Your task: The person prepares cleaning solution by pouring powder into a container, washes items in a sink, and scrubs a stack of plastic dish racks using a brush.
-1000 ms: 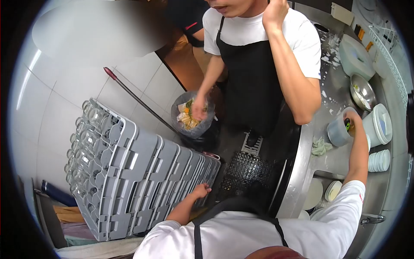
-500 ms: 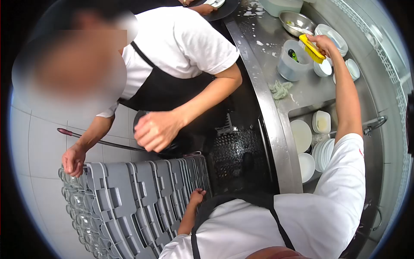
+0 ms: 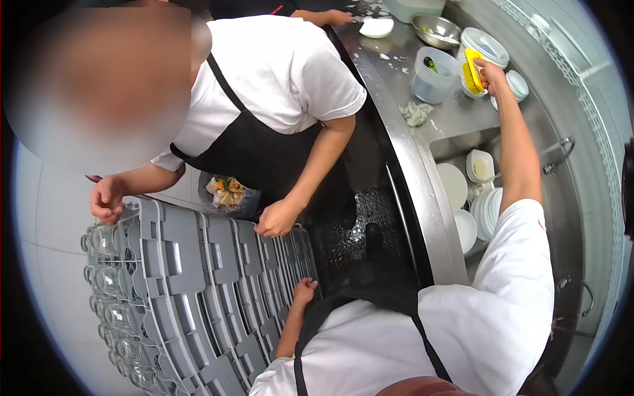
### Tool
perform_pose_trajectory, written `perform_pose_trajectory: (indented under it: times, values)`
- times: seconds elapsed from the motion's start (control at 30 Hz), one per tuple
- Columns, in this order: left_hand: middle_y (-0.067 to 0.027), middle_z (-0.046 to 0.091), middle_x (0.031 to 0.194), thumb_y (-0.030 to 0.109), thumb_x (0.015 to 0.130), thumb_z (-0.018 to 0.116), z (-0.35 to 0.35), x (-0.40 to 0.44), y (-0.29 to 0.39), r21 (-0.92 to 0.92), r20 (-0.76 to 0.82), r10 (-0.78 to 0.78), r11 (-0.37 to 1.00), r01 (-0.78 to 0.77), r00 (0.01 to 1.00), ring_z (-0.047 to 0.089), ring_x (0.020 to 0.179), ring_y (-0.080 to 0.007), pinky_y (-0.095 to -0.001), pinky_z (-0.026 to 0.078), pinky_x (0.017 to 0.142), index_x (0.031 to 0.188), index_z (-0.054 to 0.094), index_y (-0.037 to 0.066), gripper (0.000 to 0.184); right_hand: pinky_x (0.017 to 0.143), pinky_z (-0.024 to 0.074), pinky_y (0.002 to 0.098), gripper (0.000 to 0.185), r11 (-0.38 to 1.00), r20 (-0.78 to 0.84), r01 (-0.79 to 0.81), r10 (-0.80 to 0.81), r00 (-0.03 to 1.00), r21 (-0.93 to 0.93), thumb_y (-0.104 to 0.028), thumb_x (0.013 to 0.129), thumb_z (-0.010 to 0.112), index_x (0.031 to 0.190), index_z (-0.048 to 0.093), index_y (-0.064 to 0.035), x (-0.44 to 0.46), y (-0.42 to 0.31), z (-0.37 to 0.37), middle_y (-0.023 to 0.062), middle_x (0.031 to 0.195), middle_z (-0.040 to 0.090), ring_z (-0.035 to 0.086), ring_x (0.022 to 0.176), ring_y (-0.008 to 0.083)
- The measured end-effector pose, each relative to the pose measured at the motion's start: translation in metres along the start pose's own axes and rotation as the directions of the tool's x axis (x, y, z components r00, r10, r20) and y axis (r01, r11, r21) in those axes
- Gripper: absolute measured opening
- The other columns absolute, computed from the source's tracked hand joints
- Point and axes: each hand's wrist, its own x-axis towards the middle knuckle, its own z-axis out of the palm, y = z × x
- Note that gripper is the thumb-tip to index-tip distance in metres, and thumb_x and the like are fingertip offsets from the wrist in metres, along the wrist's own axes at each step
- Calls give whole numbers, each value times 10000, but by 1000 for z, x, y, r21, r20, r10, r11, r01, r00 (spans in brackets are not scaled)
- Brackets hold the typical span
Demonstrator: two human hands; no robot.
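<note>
My right hand (image 3: pixel 490 76) grips a yellow scrub brush (image 3: pixel 473 71) over the steel counter. Beside the brush stand a clear plastic tub (image 3: pixel 436 78) with a dark and green handle in it, a stack of white plates (image 3: pixel 486 45) and small white bowls (image 3: pixel 518 84). My left hand (image 3: pixel 304 291) hangs low with its fingers curled; I see nothing in it. It is close to the stack of grey dish racks (image 3: pixel 188 320), and I cannot tell whether it touches them.
A co-worker (image 3: pixel 264 79) in a black apron stands facing me, hands at the racks. Glasses (image 3: pixel 109 277) fill the racks' left end. Behind the racks is a bin (image 3: pixel 251 198) with food scraps. Plates (image 3: pixel 489 214) sit in the sink, beneath a tap (image 3: pixel 558 156). A cloth (image 3: pixel 416 113) lies on the counter.
My right hand has shifted slightly with the brush, which now stands more upright. The co-worker's raised hand has dropped to the racks, uncovering the bin. A white dish now lies on the counter's far end.
</note>
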Motion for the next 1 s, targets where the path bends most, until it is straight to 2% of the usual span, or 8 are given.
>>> perform_pose_trajectory:
  times: [0.13, 0.2, 0.27, 0.4, 0.5, 0.67, 0.77, 1.0]
  values:
    - [-124, 695, 920, 339, 814, 723, 20, 5, -12, -52, 82, 81, 996, -77, 993, 664, 914, -237, -330, 494, 834, 1128, 627, 44, 440, 313, 187, 232, 198, 966, -53, 5, 10, 999, 259, -261, 867, 658, 779, 511, -161, -48, 63, -57, -87, 495, 280, 231, 349, 48]
    - [-126, 695, 923, 336, 817, 721, 31, 12, -14, -45, 131, 109, 994, -104, 985, 666, 911, -233, -329, 495, 832, 1137, 626, 45, 443, 308, 193, 223, 150, 929, -53, -5, 26, 998, 369, -248, 869, 658, 824, 554, -150, -101, 107, -88, -98, 496, 294, 243, 348, 40]
    - [-129, 696, 938, 334, 819, 719, 35, 6, 7, -9, 197, 89, 996, -89, 976, 666, 917, -236, -333, 496, 835, 1149, 624, 45, 449, 309, 190, 223, 187, 931, -127, 22, 26, 992, 364, -249, 865, 664, 783, 525, -154, -172, 148, -117, -100, 499, 303, 246, 351, 39]
    - [-136, 695, 971, 328, 830, 704, 37, -14, 47, 151, 248, 214, 955, -256, 945, 663, 949, -257, -344, 493, 852, 1165, 618, 45, 447, 311, 190, 223, 227, 913, -315, -60, 200, 928, 404, -213, 869, 657, 765, 464, -154, -301, 214, -162, -91, 511, 288, 245, 361, 33]
    - [-152, 687, 1012, 332, 838, 693, 41, -18, 64, 191, 279, 274, 923, -333, 920, 655, 984, -272, -354, 489, 875, 1172, 614, 45, 447, 322, 194, 217, 211, 896, -353, -34, 209, 912, 443, -193, 879, 641, 815, 445, -148, -372, 237, -182, -83, 553, 311, 267, 384, 25]
    - [-183, 663, 1084, 343, 846, 682, 57, -26, 94, 331, 418, 243, 857, -395, 875, 632, 1040, -316, -381, 481, 911, 1176, 610, 41, 453, 343, 196, 209, 200, 892, -401, -19, 222, 889, 451, -184, 889, 628, 849, 436, -145, -435, 252, -208, -84, 580, 332, 269, 405, 17]
    - [-188, 653, 1111, 342, 849, 679, 77, -38, 116, 431, 472, 268, 761, -485, 840, 616, 1067, -339, -399, 477, 924, 1175, 607, 34, 453, 350, 186, 209, 184, 896, -433, 4, 210, 877, 444, -175, 895, 619, 859, 443, -138, -460, 255, -230, -86, 583, 337, 260, 412, 11]
    - [-193, 646, 1119, 334, 853, 670, 140, -78, 191, 412, 571, 349, 661, -627, 743, 603, 1081, -352, -413, 477, 927, 1162, 605, 30, 438, 353, 178, 203, 156, 901, -449, 20, 197, 871, 434, -180, 909, 611, 893, 460, -141, -498, 272, -283, -86, 606, 388, 269, 405, 2]
